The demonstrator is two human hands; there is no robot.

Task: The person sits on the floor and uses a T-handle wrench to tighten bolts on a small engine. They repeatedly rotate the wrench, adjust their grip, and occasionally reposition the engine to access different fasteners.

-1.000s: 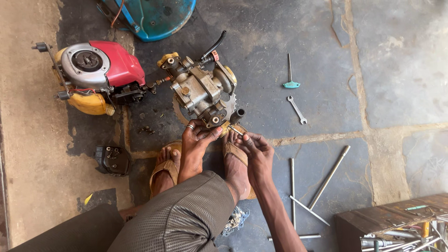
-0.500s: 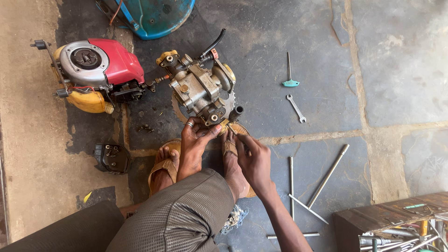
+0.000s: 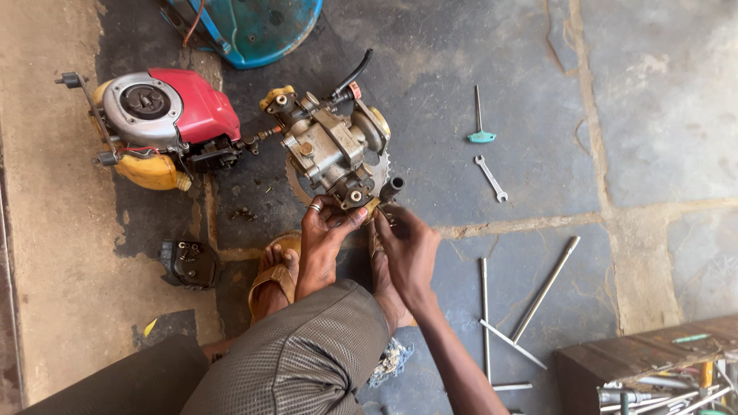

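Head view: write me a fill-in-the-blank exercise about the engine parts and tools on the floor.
1. Both hands, the left hand and the right hand, touch the near end of the grey metal ____ assembly.
2. The small engine lying to its left has a ____ cover.
3. The T-handle tool has a ____ grip.
4. Just below that tool lies a small open-ended ____ on the stone floor.

Missing words: engine; red; teal; spanner
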